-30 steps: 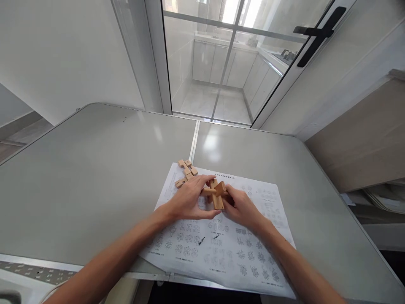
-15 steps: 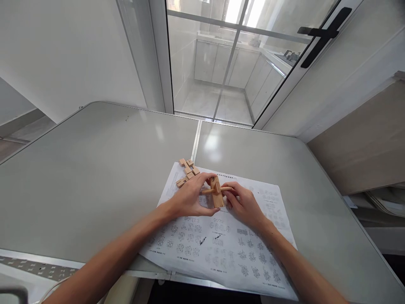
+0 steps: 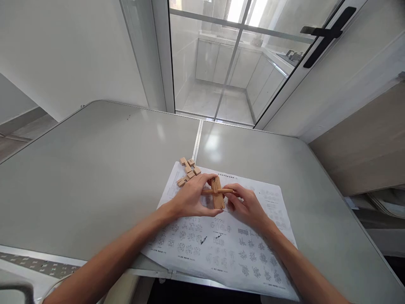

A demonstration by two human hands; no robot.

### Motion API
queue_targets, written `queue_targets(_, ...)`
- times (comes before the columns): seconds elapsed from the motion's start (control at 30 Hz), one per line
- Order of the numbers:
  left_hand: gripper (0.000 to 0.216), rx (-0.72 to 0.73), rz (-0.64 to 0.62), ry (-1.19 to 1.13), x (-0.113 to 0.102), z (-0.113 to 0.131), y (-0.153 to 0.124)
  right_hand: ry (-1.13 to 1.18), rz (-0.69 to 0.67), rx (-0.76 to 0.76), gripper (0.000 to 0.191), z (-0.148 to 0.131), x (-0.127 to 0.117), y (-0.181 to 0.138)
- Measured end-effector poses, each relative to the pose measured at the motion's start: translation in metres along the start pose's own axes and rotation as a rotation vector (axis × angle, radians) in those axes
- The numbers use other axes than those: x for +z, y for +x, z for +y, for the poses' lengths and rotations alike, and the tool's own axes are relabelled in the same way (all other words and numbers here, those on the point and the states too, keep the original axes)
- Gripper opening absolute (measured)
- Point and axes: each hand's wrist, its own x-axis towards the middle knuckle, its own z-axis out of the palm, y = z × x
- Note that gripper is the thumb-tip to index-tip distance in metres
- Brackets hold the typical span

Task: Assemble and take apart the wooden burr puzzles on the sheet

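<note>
- One wooden cross (image 3: 216, 191) is held between both hands above the printed sheet (image 3: 230, 261), its plank (image 3: 218, 202) and crossbar (image 3: 225, 191) already set across each other; whether they lock underneath is hard to tell.
- Left hand (image 3: 192, 196): clamped on the plank, end to end.
- Right hand (image 3: 248, 206): fingers closed on the crossbar's right end.
- Several notched blocks (image 3: 189, 169) remain unjoined to it, beyond the left hand.
- Grey table (image 3: 120, 169) beneath.

Room rightward, blocks (image 3: 190, 174) by left hand (image 3: 192, 196)
</note>
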Motion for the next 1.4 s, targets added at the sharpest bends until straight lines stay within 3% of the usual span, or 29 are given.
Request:
queue_targets(0.33,0.080,0.019,0.025,0.003,-0.0033,-0.0053,0.0013,-0.028,-0.018,-0.018,0.019,-0.0061,-0.0009,0.0012)
queue_targets(0.6,0.079,0.063,0.065,0.065,-0.0027,-0.0043,0.0015,0.008,0.011,0.061,0.017,-0.0044,0.0004,0.0028)
queue_targets(0.77,0.073,0.176,0.146,0.245,-0.0001,-0.0060,-0.0003,0.071,-0.025,0.083,0.036,-0.0049,-0.0025,0.0048)
queue_targets(1.0,0.073,0.337,0.143,0.367,0.0026,-0.0058,-0.0029,0.146,-0.148,0.060,0.079,-0.0026,-0.0009,0.0023)
queue_targets(1.23,0.074,0.391,0.127,0.405,0.0015,-0.0050,-0.0024,0.165,-0.169,0.084,0.081,-0.0022,0.0042,0.0020)
queue_targets(1.4,0.070,0.373,0.209,0.448,-0.0005,-0.0038,-0.0004,0.193,-0.094,0.106,0.075,-0.0011,-0.0027,0.0032)
